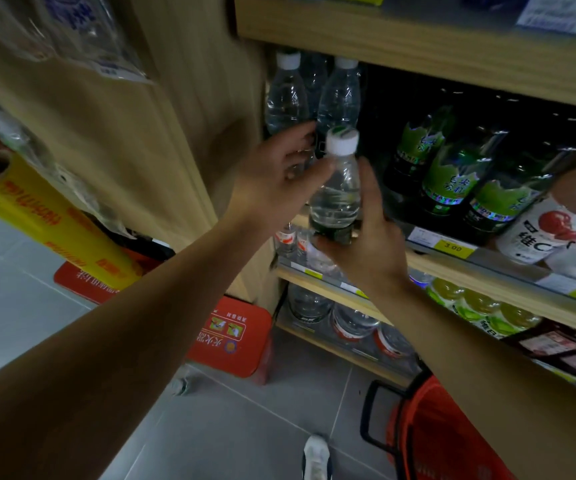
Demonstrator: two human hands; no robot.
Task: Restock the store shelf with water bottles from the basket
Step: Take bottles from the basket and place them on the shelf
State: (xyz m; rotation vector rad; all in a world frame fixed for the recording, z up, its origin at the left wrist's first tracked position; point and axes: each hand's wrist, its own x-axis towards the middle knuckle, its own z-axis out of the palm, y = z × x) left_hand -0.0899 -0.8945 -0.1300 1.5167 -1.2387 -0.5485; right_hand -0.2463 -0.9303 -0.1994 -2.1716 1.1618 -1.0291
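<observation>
Clear bottle (335, 199) is being carried to the shelf (508, 268): I'm gripping its base in my right hand (369, 244), left hand (272, 181) spread beside it, sliding it in upright next.

Clear bottles (288, 95) and green-labelled bottles (449, 178) are carried upright on the wooden shelf (508, 271); a red basket (442, 434) is set on the floor (217, 420).

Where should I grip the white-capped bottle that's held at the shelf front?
Grip the bottle round its clear mid-body, from the aisle side. It stands upright; the right hand holds its base and the left hand touches its neck, leaving the middle free.
</observation>
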